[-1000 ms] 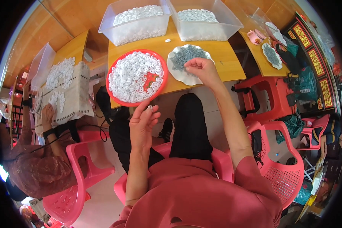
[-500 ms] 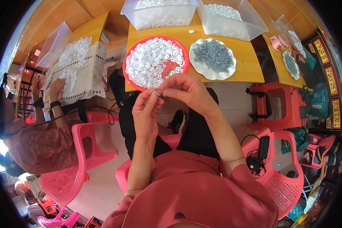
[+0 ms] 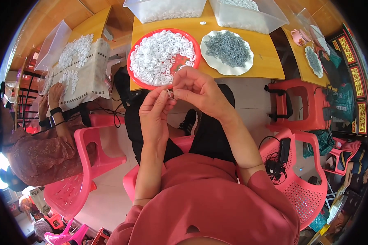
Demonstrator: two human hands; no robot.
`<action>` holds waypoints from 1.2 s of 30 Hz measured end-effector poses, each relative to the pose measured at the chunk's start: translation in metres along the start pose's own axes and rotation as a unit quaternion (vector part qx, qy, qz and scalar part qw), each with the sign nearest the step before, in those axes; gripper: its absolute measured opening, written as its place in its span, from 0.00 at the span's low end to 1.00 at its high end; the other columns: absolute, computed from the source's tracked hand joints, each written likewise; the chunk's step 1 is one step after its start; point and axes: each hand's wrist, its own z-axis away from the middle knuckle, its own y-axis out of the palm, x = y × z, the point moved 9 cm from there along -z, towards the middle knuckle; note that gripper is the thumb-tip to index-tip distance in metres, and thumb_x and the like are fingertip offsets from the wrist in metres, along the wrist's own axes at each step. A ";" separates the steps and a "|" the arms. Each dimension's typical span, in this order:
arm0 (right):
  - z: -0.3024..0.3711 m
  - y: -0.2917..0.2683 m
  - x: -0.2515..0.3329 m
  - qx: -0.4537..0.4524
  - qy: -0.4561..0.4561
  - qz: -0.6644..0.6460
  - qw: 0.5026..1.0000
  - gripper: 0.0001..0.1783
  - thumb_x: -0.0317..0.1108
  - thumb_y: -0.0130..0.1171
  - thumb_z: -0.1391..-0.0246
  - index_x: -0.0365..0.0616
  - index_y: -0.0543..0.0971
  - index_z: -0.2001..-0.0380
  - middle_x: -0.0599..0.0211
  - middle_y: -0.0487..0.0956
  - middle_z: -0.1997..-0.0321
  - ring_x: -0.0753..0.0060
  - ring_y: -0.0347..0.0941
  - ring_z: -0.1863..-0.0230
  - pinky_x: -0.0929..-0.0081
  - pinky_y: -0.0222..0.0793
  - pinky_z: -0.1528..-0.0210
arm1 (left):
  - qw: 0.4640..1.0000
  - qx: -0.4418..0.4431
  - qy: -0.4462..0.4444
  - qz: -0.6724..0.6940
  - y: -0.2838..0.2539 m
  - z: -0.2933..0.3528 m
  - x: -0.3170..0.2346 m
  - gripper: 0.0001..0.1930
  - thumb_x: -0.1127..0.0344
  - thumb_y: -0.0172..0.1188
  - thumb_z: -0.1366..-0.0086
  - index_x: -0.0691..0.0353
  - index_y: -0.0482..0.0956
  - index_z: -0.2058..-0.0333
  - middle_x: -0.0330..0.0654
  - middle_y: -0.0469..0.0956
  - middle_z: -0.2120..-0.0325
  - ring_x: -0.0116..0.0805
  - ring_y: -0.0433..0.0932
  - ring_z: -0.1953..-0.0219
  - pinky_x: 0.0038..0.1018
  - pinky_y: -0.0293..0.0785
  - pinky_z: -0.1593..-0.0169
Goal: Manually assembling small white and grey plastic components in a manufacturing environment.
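Observation:
My left hand (image 3: 154,112) is closed in a pinch on a small white plastic piece (image 3: 170,94) in front of my lap. Against that piece press the thumb and fingertips of my right hand (image 3: 202,93); whatever else they pinch is too small or hidden to tell. Just beyond my hands, a red round tray (image 3: 130,74) holds many white oval plastic pieces (image 3: 159,55) with holes in them. To its right lies a scallop-edged white plate (image 3: 248,64) heaped with small grey-blue slender pieces (image 3: 229,48).
Clear plastic bins (image 3: 167,10) of white pieces stand at the back of the yellow table (image 3: 265,61). On my left a co-worker's hand (image 3: 55,94) rests by a cloth-covered table (image 3: 92,69) with more white pieces. A pink chair (image 3: 302,196) with a black cable stands to my right.
My right fingertips have come lower and closer to the white piece in my left hand. The tables and trays have shifted slightly upward in view.

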 end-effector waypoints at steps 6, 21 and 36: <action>0.000 0.002 -0.002 0.007 -0.003 0.009 1.000 0.09 0.22 0.55 0.48 0.40 0.71 0.62 0.73 0.75 0.68 0.86 0.72 0.64 0.85 0.68 0.58 | 1.000 -0.005 0.007 -0.008 -0.002 0.001 -0.001 0.09 0.70 0.57 0.39 0.65 0.77 0.59 0.38 0.79 0.70 0.21 0.76 0.72 0.15 0.71 0.66; -0.001 0.001 -0.005 0.007 -0.010 0.035 0.999 0.08 0.23 0.54 0.47 0.41 0.69 0.63 0.72 0.76 0.68 0.86 0.71 0.64 0.85 0.67 0.58 | 0.999 -0.024 0.031 -0.037 -0.006 0.002 -0.003 0.09 0.71 0.58 0.40 0.66 0.77 0.60 0.38 0.79 0.71 0.22 0.76 0.72 0.14 0.70 0.68; -0.002 0.005 -0.002 0.035 -0.015 0.016 0.999 0.09 0.23 0.54 0.47 0.40 0.68 0.62 0.72 0.76 0.69 0.86 0.70 0.64 0.85 0.65 0.57 | 0.993 -0.042 0.056 -0.097 -0.005 0.004 -0.011 0.10 0.71 0.60 0.41 0.66 0.78 0.61 0.37 0.79 0.72 0.20 0.74 0.73 0.14 0.66 0.69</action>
